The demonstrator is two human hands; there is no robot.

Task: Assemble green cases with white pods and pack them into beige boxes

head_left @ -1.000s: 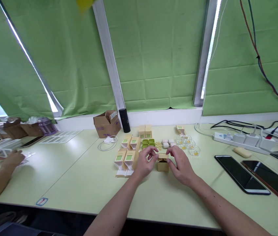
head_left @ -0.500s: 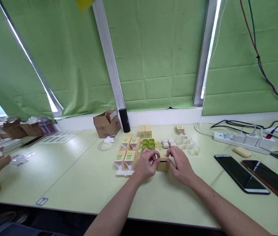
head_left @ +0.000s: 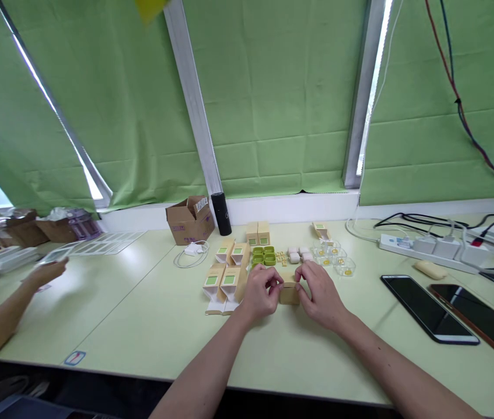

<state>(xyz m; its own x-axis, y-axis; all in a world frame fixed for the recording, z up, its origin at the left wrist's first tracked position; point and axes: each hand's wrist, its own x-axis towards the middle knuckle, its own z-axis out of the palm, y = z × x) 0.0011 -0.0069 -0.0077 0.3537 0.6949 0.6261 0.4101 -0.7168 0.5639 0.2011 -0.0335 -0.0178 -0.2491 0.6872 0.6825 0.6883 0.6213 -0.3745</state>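
On a smooth, pale tabletop (head_left: 133,326), a small cardboard box (head_left: 289,297) sits between a person's two bare hands. The left hand (head_left: 262,291) pinches its upper left corner between thumb and curled forefinger; the right hand (head_left: 320,292) pinches the upper right corner likewise. The box looks light, dry and grippy; its thin walls seem stiff yet easily creased, so the folded top corners suit a gentle fingertip hold. Just left stand tan cartons (head_left: 212,280) with slanted tops and green square patches. Farther off are rounded, clear plastic containers (head_left: 345,267), soft-cornered white blocks (head_left: 294,257) and square, hollow green cups (head_left: 269,261). Beyond them, a rough brown shipping carton (head_left: 189,226) stands beside a matt black cylinder (head_left: 221,214).
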